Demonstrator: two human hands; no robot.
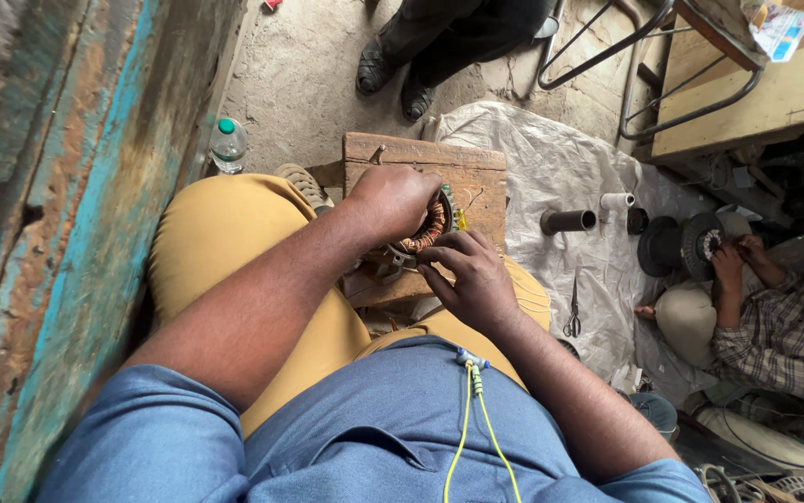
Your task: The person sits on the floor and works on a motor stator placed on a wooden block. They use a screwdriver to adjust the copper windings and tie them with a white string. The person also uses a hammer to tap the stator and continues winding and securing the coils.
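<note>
A round motor stator with copper windings (430,226) rests on a wooden block (472,172) in front of my knees. My left hand (392,197) is closed over the stator's top and left side, gripping it. My right hand (469,272) touches its lower right edge, fingertips pinched at the copper winding. What the fingers pinch is too small to tell. Most of the stator is hidden under my hands.
A plastic bottle (228,142) stands by the painted wall on the left. Scissors (573,317) and a dark metal tube (568,221) lie on a white sheet (551,158). Another person's hands (732,261) work a second stator at right. Someone's sandalled feet (392,79) stand beyond the block.
</note>
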